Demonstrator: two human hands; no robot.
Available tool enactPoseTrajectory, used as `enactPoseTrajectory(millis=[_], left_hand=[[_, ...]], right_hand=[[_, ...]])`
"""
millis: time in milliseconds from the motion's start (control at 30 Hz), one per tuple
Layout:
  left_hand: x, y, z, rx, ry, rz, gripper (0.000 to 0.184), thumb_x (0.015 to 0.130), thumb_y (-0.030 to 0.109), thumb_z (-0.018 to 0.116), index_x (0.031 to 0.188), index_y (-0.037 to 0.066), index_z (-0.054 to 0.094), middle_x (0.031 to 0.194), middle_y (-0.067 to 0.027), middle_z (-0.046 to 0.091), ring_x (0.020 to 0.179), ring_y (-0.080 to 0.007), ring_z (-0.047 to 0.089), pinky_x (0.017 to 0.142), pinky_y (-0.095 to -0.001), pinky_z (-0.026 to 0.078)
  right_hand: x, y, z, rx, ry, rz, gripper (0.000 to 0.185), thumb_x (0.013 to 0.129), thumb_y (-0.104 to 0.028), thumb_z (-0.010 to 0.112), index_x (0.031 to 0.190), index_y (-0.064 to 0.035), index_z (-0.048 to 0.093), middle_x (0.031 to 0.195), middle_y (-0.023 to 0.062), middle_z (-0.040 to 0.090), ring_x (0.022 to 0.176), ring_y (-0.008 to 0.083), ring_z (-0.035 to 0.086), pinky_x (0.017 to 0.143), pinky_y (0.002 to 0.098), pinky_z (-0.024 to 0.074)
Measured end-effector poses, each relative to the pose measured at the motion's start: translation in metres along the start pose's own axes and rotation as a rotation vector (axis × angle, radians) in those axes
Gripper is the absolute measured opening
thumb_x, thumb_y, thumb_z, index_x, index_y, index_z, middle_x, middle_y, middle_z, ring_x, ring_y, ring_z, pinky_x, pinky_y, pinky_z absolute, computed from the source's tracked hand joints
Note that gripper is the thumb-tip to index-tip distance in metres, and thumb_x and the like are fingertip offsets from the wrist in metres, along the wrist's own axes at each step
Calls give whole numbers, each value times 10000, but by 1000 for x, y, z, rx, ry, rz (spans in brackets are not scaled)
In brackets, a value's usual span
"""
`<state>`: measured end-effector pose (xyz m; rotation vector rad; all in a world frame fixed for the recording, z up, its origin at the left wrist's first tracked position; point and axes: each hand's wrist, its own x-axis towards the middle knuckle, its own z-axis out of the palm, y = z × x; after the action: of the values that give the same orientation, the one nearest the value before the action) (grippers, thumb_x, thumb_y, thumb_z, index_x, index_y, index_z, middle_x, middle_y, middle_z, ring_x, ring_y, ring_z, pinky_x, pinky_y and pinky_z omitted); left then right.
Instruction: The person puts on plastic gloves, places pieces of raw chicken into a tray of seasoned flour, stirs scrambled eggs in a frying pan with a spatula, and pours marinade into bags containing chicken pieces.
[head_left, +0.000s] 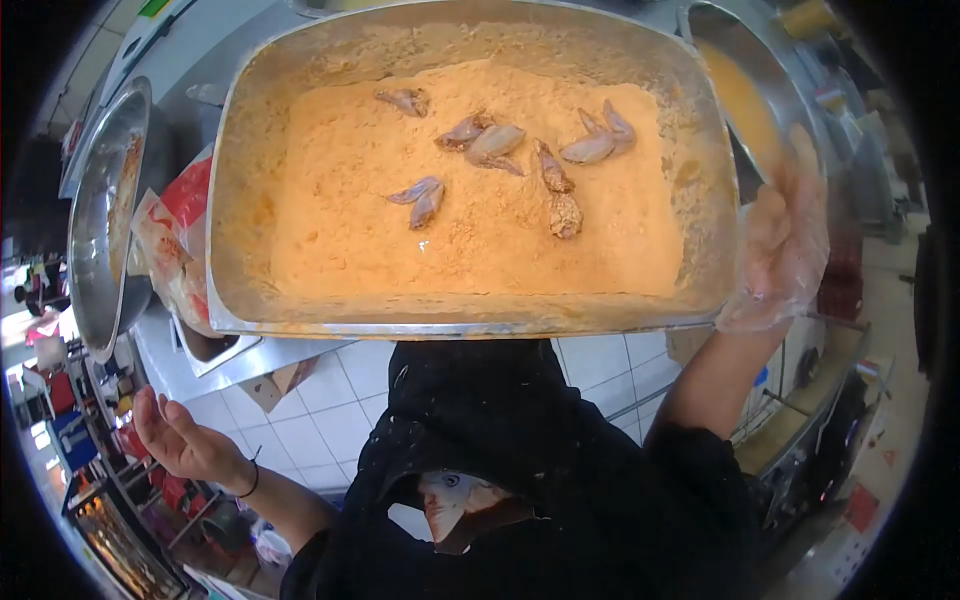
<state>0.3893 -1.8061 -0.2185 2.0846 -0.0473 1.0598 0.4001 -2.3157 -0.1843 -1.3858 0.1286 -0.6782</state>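
Note:
A deep metal tray (480,328) of orange breading flour (350,240) spans the upper middle. Several raw chicken wings lie on the flour, among them one wing (602,135) at the right and a smaller one (422,200) at the left. Another piece (565,213) is partly coated in crumbs. My right hand (785,230), in a clear plastic glove, is beside the tray's right rim with its fingers stretched out and nothing seen in it. Low on the left, my left hand (185,440) is bare, fingers loosely apart and holding nothing, with a dark band on its wrist.
To the left of the tray stand a round steel bowl (95,220) and a red-and-clear plastic bag (175,240). A metal container of yellow liquid (745,100) sits at the upper right. White floor tiles (330,410) show below, with racks (120,530) at the lower left.

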Motion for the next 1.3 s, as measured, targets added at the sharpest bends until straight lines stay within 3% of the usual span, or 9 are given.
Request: enactPoseTrajectory(millis=[367, 500, 667, 833, 933, 1033, 1100, 1167, 1300], left_hand=[[-14, 14, 2, 56, -32, 14, 332, 801, 86, 588, 1089, -33, 474, 1086, -93, 514, 1003, -177, 464, 874, -300, 342], [-16, -6, -6, 24, -7, 33, 324, 783, 57, 599, 1068, -39, 478, 1077, -112, 506, 987, -190, 464, 873, -312, 341], [-6, -31, -30, 33, 17, 121, 317, 767, 51, 605, 1050, -26, 486, 1057, -123, 502, 1002, -212, 465, 887, -323, 341], [-11, -66, -79, -95, 139, -18, 283, 765, 108, 617, 999, 2, 496, 1012, -119, 490, 968, -222, 464, 879, -321, 337], [-22, -94, -110, -96, 151, -39, 282, 769, 116, 615, 998, 2, 495, 1012, -115, 484, 965, -216, 463, 878, -319, 338], [-38, -124, -139, -80, 184, -153, 278, 773, 117, 609, 998, 1, 494, 1010, -114, 483, 966, -212, 459, 881, -319, 335], [-52, -143, -155, -54, 206, -217, 273, 772, 105, 606, 997, -1, 492, 1017, -116, 482, 976, -217, 455, 887, -323, 332], [-62, -156, -168, -5, 198, -272, 273, 772, 92, 602, 1002, -4, 490, 1027, -118, 479, 986, -223, 451, 892, -327, 329], [-76, -182, -170, -73, 171, -266, 292, 783, 65, 585, 1044, -9, 478, 1062, -118, 474, 1008, -220, 442, 907, -336, 321]], right_hand=[[-16, -3, -38, 155, -122, 74, 388, 889, -180, 410, 1222, 14, 370, 888, 69, 527, 727, 132, 511, 613, 246, 462], [-43, 1, 35, -336, 230, -244, 363, 902, -214, 388, 1201, -8, 397, 836, 41, 507, 661, 106, 491, 539, 230, 446], [-57, -6, 134, 569, -470, 349, 335, 883, -249, 419, 1118, -14, 454, 878, 63, 515, 720, 172, 525, 570, 274, 461], [-91, -10, 323, -562, -818, -766, 235, 798, -189, 497, 988, -64, 558, 937, 107, 562, 776, 215, 549, 625, 327, 456], [-134, 14, 434, -584, -850, -233, 283, 834, -191, 422, 1041, -22, 513, 811, 165, 584, 714, 242, 574, 645, 329, 449], [-169, 96, 475, -1388, -1199, -599, 358, 823, -235, 426, 1109, -32, 497, 1040, 182, 518, 950, 292, 467, 835, 377, 356], [-188, 156, 481, -1396, -1015, -403, 418, 824, -277, 410, 1133, -13, 509, 1235, 214, 420, 1224, 324, 301, 1010, 408, 209], [-185, 152, 492, -1501, -1211, -488, 469, 825, -293, 392, 1186, 1, 452, 1272, 233, 366, 1255, 345, 233, 1031, 427, 153], [-189, 106, 475, -1502, -829, -786, 524, 785, -224, 395, 1238, 38, 358, 1298, 256, 314, 1239, 368, 263, 1024, 470, 168]])
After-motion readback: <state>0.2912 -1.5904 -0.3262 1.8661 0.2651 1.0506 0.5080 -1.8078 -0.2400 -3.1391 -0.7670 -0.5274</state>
